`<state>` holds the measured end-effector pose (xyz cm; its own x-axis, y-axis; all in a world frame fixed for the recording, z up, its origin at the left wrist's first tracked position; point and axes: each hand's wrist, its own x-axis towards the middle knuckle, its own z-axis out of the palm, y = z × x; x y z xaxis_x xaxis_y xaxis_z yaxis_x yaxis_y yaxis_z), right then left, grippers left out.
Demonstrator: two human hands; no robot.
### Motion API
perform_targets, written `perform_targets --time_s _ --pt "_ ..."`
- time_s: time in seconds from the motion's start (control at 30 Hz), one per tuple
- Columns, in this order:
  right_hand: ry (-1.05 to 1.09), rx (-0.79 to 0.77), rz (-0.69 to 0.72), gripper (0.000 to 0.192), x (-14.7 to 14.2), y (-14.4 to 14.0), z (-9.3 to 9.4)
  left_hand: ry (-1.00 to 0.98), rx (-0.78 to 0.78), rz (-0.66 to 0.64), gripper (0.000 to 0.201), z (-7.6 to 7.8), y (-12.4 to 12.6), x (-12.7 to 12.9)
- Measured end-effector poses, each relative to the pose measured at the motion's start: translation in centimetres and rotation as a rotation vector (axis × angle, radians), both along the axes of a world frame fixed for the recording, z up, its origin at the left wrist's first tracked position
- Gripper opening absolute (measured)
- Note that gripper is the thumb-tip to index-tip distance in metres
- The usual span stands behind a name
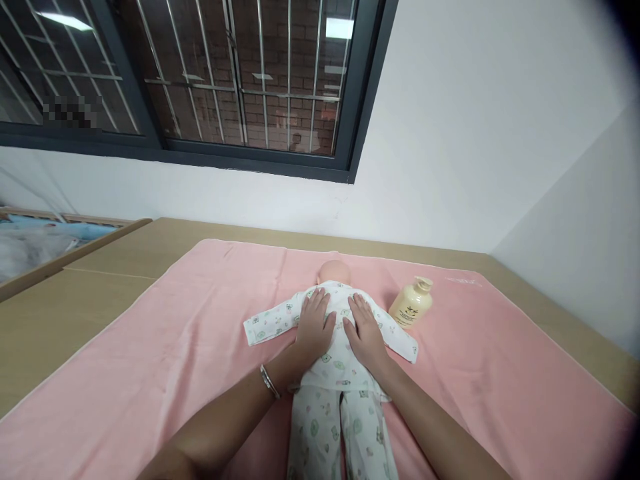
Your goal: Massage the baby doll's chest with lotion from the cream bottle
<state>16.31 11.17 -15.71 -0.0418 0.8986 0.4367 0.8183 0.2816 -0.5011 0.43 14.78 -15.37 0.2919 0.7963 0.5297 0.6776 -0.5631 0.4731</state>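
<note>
A baby doll (pixel 340 363) in white printed pyjamas lies stretched out on a pink mat (pixel 200 320), its head at the far end and both sleeves spread to the sides. My left hand (pixel 316 323) rests flat on the left side of the doll's upper body, fingers pointing toward the head. On the right side of the upper body lies my right hand (pixel 365 330), also flat with its fingers extended. Neither hand grips anything. The lower ends of the doll's legs are cut off by the bottom edge of the view.
A cream pump bottle (pixel 413 303) stands on the mat, close to the doll's right-hand sleeve. The mat covers a wooden tabletop (pixel 110 260) set against a white wall with a barred window (pixel 240 80). At far left, a wooden-edged bin (pixel 45 247) holds plastic-looking material.
</note>
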Motion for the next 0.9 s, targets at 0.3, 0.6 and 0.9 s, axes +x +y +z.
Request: perform_targets --time_s 0.3,0.6,0.9 --pt "0.003 0.006 0.001 0.055 0.03 -0.03 -0.09 -0.009 -0.01 -0.005 0.044 -0.04 0.06 -0.05" --pt "0.012 0.015 0.005 0.055 0.04 0.03 -0.19 -0.01 -0.002 -0.004 0.044 -0.07 0.09 0.01" --pt "0.011 0.013 0.002 0.055 0.08 0.1 -0.24 -0.022 0.011 0.002 0.043 -0.06 0.01 0.02"
